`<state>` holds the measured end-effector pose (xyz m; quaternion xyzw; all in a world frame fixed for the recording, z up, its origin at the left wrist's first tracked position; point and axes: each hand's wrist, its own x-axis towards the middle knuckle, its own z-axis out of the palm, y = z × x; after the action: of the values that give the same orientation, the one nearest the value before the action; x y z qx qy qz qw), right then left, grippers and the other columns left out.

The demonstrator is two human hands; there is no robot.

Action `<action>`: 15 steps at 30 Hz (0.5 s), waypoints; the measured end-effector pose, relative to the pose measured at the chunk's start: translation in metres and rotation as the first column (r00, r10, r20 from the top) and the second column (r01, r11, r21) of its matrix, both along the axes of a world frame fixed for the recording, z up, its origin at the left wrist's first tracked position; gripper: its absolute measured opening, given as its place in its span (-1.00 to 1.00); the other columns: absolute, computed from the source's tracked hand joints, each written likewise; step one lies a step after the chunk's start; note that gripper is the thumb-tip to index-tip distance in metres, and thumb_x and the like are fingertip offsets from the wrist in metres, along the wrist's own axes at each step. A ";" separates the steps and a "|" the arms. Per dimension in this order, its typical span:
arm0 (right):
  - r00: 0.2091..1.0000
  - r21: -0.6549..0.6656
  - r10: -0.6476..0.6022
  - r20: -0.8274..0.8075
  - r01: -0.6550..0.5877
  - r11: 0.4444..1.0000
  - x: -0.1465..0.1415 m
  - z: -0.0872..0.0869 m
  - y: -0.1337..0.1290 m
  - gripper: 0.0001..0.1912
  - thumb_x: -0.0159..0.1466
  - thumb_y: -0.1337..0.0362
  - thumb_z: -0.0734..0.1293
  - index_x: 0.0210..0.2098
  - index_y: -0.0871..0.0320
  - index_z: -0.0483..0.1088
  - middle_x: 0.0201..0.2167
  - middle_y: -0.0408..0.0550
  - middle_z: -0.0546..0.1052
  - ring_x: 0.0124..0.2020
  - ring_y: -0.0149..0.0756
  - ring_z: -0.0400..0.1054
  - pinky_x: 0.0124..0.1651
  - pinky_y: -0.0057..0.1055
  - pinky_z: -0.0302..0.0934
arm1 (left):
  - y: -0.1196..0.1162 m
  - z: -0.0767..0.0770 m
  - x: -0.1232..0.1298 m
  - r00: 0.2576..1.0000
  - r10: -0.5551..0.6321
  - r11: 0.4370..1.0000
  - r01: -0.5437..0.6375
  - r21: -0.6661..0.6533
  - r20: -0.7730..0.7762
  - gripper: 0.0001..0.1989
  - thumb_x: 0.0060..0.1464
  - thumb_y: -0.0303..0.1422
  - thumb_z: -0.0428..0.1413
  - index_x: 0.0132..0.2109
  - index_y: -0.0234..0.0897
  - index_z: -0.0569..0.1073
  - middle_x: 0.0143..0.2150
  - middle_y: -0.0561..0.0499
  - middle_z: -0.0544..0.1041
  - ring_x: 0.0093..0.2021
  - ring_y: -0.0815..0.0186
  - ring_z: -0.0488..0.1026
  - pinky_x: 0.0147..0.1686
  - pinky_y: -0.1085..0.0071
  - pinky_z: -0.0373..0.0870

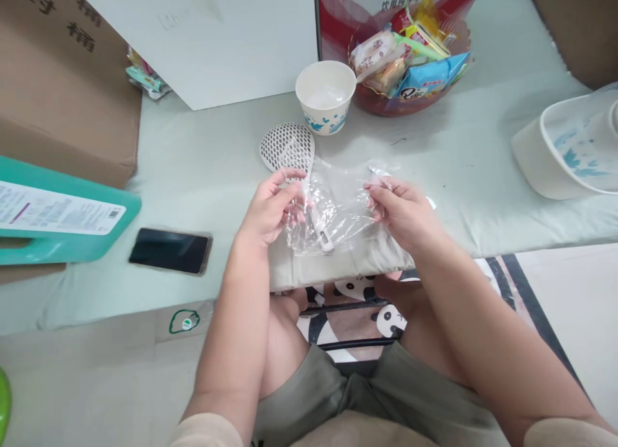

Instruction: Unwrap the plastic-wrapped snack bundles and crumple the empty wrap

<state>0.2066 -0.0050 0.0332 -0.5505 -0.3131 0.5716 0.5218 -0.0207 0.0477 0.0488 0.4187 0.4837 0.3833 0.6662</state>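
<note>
A clear plastic bag [345, 183] is stretched between my two hands above the table's front edge. My left hand [277, 205] pinches its left side, and my right hand [400, 212] pinches its right side. Beneath the bag lies a white slotted skimmer [286, 145], its perforated head pointing away from me and its handle seen through the film. Just behind the skimmer stands a white paper bowl [326, 93] with a blue leaf print.
A glass bowl of wrapped snacks [405, 99] stands at the back. White containers [545, 154] are at right. A phone [170, 250], a teal plastic item [72, 244] and a cardboard box [67, 112] occupy the left. A white board [217, 41] stands behind.
</note>
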 end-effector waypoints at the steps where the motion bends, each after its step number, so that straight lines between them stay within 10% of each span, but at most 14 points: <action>1: 1.000 0.015 -0.029 0.001 0.029 0.999 0.001 0.000 0.001 -0.82 0.19 0.18 0.48 -0.36 0.16 0.49 -0.59 -0.24 0.43 -0.68 -0.55 0.20 -0.57 -0.52 0.13 | -0.001 0.002 -0.002 1.000 -0.022 1.000 0.022 0.011 0.006 -0.81 -0.01 -0.28 0.37 -0.22 -0.18 0.59 -0.59 0.07 0.54 -0.75 0.38 0.36 -0.79 0.53 0.11; 15: 0.986 0.130 -0.169 0.004 0.167 0.977 0.004 0.001 0.003 -0.96 0.10 0.34 0.34 -0.48 0.10 0.39 -0.37 -0.22 0.56 -0.51 -0.51 0.43 -0.43 -0.50 0.26 | 0.009 -0.005 -0.011 0.982 0.174 0.962 -0.185 0.198 0.073 -0.81 -0.15 -0.60 0.11 -0.50 -0.31 0.61 -0.47 0.01 0.61 -0.47 0.41 0.56 -0.39 0.53 0.53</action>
<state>0.2109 -0.0015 0.0346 -0.5442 -0.3059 0.4998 0.6004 -0.0319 0.0565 0.0442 0.4286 0.4591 0.5011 0.5953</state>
